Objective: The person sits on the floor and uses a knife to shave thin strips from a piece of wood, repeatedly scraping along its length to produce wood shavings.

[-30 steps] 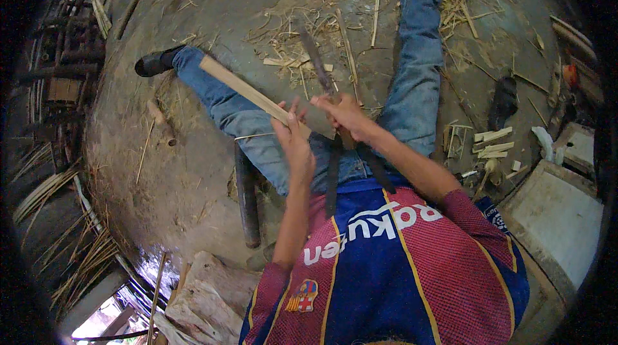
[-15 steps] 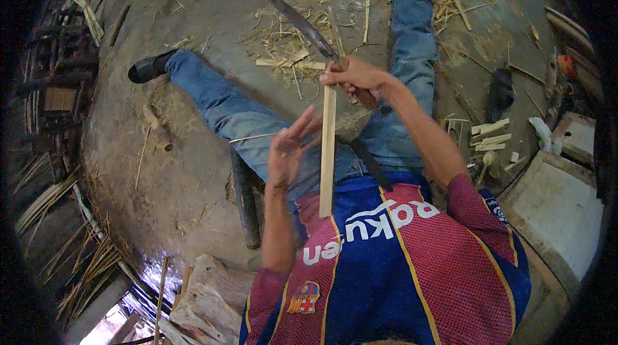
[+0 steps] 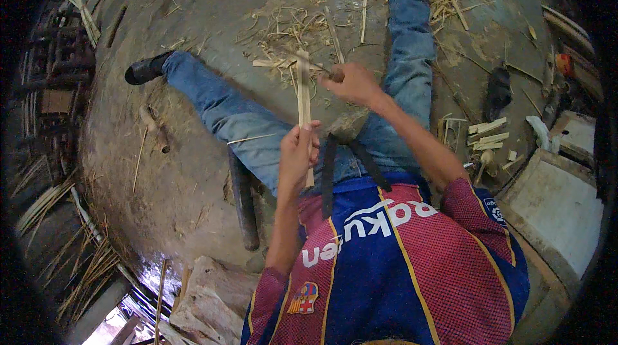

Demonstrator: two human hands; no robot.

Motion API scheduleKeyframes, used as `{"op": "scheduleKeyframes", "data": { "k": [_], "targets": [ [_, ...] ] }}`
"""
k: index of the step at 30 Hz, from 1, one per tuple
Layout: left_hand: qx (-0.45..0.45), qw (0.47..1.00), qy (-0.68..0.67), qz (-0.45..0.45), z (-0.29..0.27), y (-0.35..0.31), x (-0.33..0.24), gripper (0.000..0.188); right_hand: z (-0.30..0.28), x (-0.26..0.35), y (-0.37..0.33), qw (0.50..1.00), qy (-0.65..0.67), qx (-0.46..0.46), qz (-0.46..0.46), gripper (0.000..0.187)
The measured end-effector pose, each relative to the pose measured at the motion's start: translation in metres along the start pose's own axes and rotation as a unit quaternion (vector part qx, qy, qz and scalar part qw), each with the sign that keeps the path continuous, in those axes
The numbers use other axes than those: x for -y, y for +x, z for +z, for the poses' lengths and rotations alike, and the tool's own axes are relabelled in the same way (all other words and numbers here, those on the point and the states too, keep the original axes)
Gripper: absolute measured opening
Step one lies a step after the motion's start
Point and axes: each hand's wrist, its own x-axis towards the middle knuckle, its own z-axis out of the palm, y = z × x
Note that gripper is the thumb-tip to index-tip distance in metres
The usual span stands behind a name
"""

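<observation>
My left hand [image 3: 298,152] is closed around a flat pale split-bamboo strip [image 3: 304,91], held upright in front of my lap. Its lower end shows below the fingers. To the right, my right hand [image 3: 356,85] grips a long knife [image 3: 336,75]. The blade points left at the strip's upper part and is smeared by motion; whether it touches the strip I cannot tell. Most of the knife's handle is hidden in the fist. Between my thighs lies a greyish piece [image 3: 346,125] with two dark bands [image 3: 368,163] running toward my shirt.
Curly shavings [image 3: 302,23] and thin strips litter the floor ahead. Short pale pieces [image 3: 487,134] lie by my right leg, near a whitish panel [image 3: 547,197]. A dark round bar [image 3: 244,210] stands by my left thigh. A hollow bamboo piece [image 3: 154,127] lies farther left.
My left hand has gone from spread fingers beside the strip to gripping it. The strip has shifted left and upward. My right hand has let go of it, keeping the knife, whose blade swung down leftward.
</observation>
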Motion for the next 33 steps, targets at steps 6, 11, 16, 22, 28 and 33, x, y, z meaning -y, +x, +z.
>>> {"op": "scheduleKeyframes", "data": {
  "k": [6, 11, 16, 22, 28, 33],
  "targets": [
    [-0.048, 0.981, 0.163, 0.095, 0.009, 0.002, 0.002, 0.03, 0.026, -0.014, -0.027, 0.987, -0.124, -0.006, -0.104, 0.038],
    [-0.06, 0.98, 0.177, 0.065, 0.002, -0.027, 0.022, 0.029, -0.016, -0.042, 0.025, 0.987, -0.014, -0.031, 0.158, 0.039],
    [-0.09, 0.982, 0.145, 0.082, -0.01, -0.01, 0.02, 0.028, -0.008, -0.016, 0.001, 0.986, -0.152, 0.034, -0.065, 0.039],
    [-0.082, 0.953, 0.266, 0.118, -0.003, -0.025, 0.02, 0.029, 0.027, -0.034, 0.01, 0.998, -0.02, -0.014, 0.064, 0.039],
    [-0.042, 0.999, -0.002, -0.018, -0.008, -0.032, 0.023, 0.028, -0.016, -0.08, 0.058, 0.99, -0.063, -0.045, 0.12, 0.053],
    [-0.029, 0.998, -0.045, 0.013, 0.004, -0.016, -0.001, 0.03, 0.014, -0.024, -0.008, 0.989, -0.138, 0.032, -0.047, 0.031]
  ]
}}
